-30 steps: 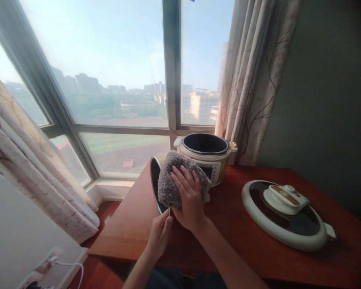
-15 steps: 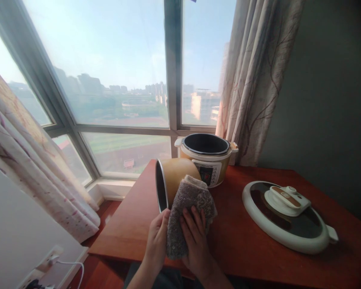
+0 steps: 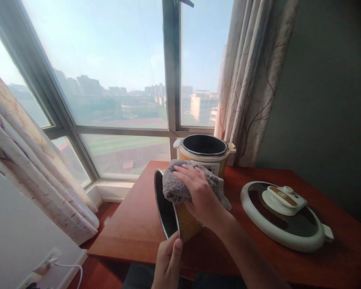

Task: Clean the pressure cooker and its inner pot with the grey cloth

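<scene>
Head view: the right hand (image 3: 200,192) lies flat, fingers spread, pressing a grey cloth (image 3: 180,186) on top of the pot (image 3: 176,214), which is tipped on its side with its dark mouth facing left. The left hand (image 3: 168,263) grips the pot's lower rim, thumb up on the edge. The pot stands on the surface (image 3: 132,228), just before the cooker (image 3: 204,154). The lid (image 3: 284,214) lies well apart, right
</scene>
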`<state>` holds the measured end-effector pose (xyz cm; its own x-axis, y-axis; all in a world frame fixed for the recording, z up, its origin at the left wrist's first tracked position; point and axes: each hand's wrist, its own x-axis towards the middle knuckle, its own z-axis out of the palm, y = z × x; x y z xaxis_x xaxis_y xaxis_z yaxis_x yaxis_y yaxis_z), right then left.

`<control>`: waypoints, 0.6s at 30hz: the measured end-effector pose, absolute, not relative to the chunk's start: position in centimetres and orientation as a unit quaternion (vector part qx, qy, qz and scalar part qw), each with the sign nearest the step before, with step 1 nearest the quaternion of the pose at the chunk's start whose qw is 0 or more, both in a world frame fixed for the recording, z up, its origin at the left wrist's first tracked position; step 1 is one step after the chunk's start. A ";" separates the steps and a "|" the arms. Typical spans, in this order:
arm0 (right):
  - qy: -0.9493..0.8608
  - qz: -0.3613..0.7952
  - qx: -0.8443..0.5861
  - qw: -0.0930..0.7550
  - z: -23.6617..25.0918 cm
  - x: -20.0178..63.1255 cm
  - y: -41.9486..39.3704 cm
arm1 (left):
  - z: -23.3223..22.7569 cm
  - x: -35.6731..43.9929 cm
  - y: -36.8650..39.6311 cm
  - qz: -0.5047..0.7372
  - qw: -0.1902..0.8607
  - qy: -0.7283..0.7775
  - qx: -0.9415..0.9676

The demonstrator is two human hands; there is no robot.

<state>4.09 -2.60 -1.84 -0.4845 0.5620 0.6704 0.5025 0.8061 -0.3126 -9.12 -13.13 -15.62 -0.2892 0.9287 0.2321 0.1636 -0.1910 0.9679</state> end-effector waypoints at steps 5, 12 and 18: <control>-0.909 0.124 -0.266 0.294 2.7 3.0 1.8 | -18.0 -9.0 -14.9 0.634 0.269 0.556 0.465; -0.873 0.044 -0.385 0.296 2.5 0.5 1.4 | -17.0 -9.0 -13.9 0.630 0.307 0.591 0.399; -0.860 0.050 -0.366 0.352 0.5 1.2 -1.2 | -12.8 -8.6 -12.1 0.630 0.430 0.503 0.406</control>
<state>1.23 -1.23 0.48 -0.4853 0.6644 0.5685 0.5934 0.7277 -0.3439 -8.63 -12.08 -12.82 -0.3006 0.9505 0.0792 -0.1334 -0.1241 0.9833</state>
